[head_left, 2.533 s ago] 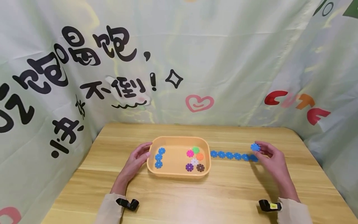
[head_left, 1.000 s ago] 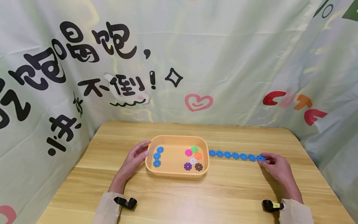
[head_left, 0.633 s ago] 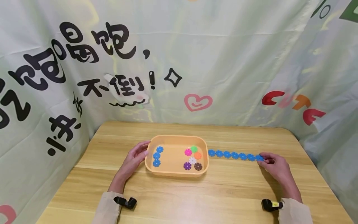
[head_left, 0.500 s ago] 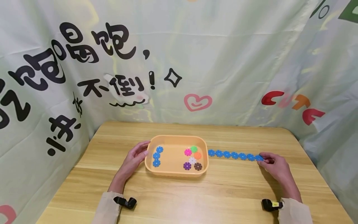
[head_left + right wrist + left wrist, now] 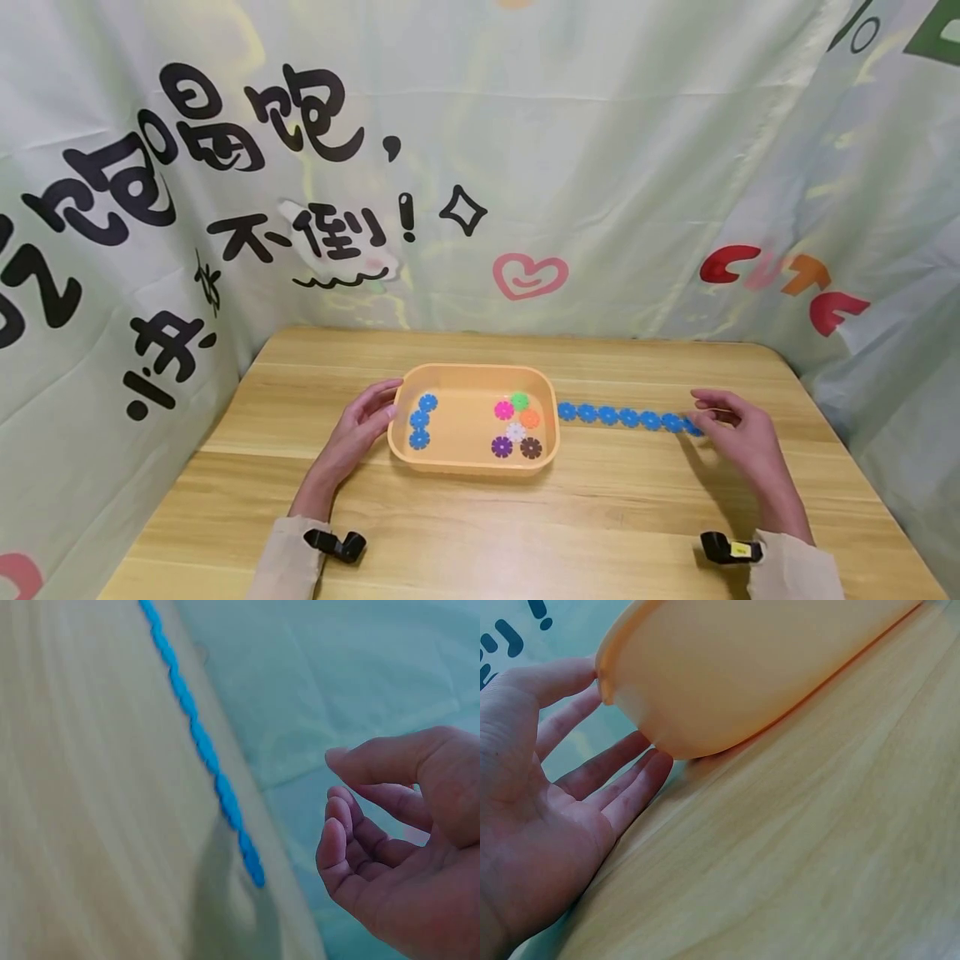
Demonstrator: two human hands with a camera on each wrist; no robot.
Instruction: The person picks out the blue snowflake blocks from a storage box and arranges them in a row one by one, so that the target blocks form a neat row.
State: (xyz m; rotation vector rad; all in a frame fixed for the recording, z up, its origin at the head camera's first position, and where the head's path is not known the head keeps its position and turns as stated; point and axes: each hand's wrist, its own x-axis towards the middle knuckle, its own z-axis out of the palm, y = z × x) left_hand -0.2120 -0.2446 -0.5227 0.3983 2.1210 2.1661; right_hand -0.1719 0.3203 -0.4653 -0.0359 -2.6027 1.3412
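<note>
My left hand (image 5: 358,425) touches the left end of an orange plastic tray (image 5: 474,468); in the left wrist view its fairly straight fingers meet the tray's curved end wall (image 5: 667,697). Inside the tray, three blue snowflake discs (image 5: 419,418) lie at the left. Pink, green, orange, white, purple and brown snowflake discs (image 5: 502,447) gather at the right. From the tray's right side a row of blue snowflake discs (image 5: 629,419) runs across the tabletop. Over its right end hovers my right hand (image 5: 738,429), holding nothing, fingers loosely bent; the right wrist view shows it apart from the row (image 5: 202,742).
The wooden table (image 5: 480,533) has a curtain (image 5: 637,167) with printed lettering behind it and at both sides. Black wrist cameras sit at the left cuff (image 5: 336,546) and right cuff (image 5: 727,549).
My right hand set its blue disc at the row's right end, lengthening it, then released it and lifted slightly. The left hand stays at the tray.
</note>
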